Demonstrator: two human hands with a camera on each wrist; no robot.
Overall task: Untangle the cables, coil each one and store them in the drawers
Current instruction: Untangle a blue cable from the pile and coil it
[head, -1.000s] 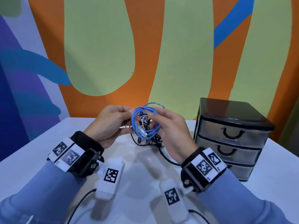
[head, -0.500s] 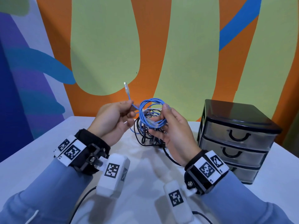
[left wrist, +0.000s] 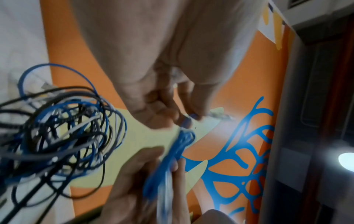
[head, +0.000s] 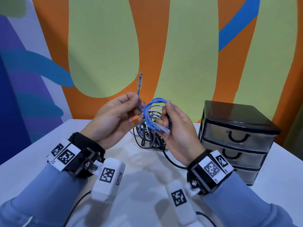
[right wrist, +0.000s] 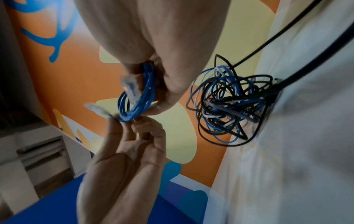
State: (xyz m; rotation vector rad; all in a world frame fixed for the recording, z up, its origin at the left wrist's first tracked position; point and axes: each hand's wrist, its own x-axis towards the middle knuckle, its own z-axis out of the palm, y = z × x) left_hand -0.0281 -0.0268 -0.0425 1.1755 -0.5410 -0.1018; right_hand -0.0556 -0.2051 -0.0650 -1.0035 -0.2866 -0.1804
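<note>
Head view: we hold the blue cable (head: pixel 153 117) above the desk (head: pixel 24 163) with both hands. Our right hand (head: pixel 178 128) grips the coiled loops of the cable, fingers curled round them, with one clear plug (head: pixel 163 128) lying against the palm. Our left hand (head: pixel 114 118) pinches the free end of the same cable between thumb and fingers, just beside the coil; the second plug (head: pixel 140 80) stands upright above that hand. Below and between our hands, the tangle of black, white and blue cables (head: pixel 147 136) rests on the desk. To the right of our right hand stands the drawer unit (head: pixel 237 140), all three drawers closed.
</note>
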